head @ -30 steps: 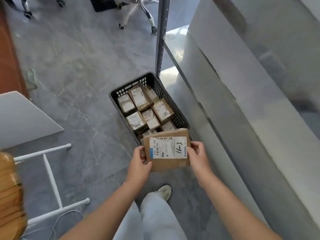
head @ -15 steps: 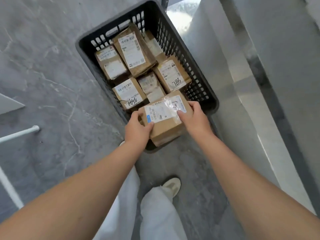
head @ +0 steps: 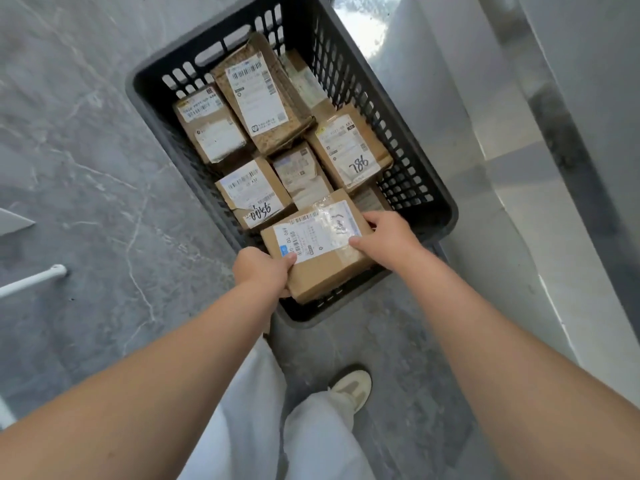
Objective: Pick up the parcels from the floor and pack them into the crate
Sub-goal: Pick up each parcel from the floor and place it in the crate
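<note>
A dark grey slotted plastic crate [head: 440, 206] stands on the grey floor and holds several brown cardboard parcels with white labels. One more brown parcel [head: 325, 268] with a taped white label sits at the crate's near end, inside the rim, over the others. My left hand [head: 263, 271] grips its near-left corner. My right hand [head: 388, 237] holds its right end, fingers on the label. Among the packed parcels, one is marked 786 [head: 349, 150] and a tall one [head: 259, 95] leans at the far end.
A pale grey wall or panel [head: 519, 168] runs along the crate's right side. White metal legs [head: 31, 282] of a frame lie on the floor at the left. My white trousers and a light shoe [head: 351, 388] are below the crate.
The view has closed in on the crate. Both hands have carried the parcel from above the near rim down into the crate's near end.
</note>
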`<action>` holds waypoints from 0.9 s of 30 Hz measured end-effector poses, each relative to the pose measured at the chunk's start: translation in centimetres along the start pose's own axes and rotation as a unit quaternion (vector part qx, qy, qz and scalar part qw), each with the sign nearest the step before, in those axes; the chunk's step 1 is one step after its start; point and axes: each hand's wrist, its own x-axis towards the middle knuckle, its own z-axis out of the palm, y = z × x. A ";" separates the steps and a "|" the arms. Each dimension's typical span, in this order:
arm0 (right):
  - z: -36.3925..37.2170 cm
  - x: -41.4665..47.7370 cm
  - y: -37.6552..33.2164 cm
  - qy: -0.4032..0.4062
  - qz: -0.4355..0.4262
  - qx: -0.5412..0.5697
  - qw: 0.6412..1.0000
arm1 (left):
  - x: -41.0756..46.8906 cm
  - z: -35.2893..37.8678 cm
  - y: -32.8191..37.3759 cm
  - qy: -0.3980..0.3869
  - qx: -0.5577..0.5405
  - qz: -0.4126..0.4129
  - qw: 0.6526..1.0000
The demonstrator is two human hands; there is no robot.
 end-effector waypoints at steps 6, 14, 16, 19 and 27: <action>-1.0 1.4 -2.3 0.044 0.006 -0.181 0.982 | -0.4 -0.5 0.6 -0.038 0.011 -0.080 0.996; 3.3 3.5 0.0 0.064 0.053 -0.036 0.996 | -0.7 1.5 2.0 -0.093 0.051 -0.038 0.994; 4.3 2.9 1.5 0.061 0.045 0.040 0.996 | -1.0 3.0 -0.1 -0.069 0.183 0.013 0.981; 5.0 3.5 2.9 0.067 0.025 0.031 0.997 | -0.7 4.8 -1.5 -0.021 0.320 0.062 0.945; 6.9 6.5 3.3 0.060 0.038 -0.154 0.986 | 1.7 5.5 0.7 -0.045 0.522 0.132 0.842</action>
